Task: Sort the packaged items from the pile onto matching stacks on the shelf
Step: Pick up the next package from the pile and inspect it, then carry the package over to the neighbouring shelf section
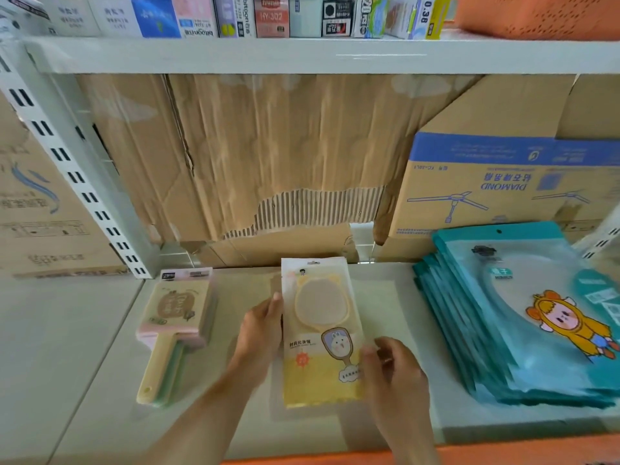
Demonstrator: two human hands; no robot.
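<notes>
Both hands [260,333] on mirror packet [320,330]

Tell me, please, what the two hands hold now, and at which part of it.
Both hold one yellow mirror packet. The left hand grips its left edge, near the middle; the right hand grips its lower right edge.

- Bare shelf [84,347] is left open at far left and between the stacks.
- The back is closed off by cardboard boxes [285,156].
- Sideways passage is blocked by the teal packet stack [503,330] and the brush stack [174,323].
</notes>
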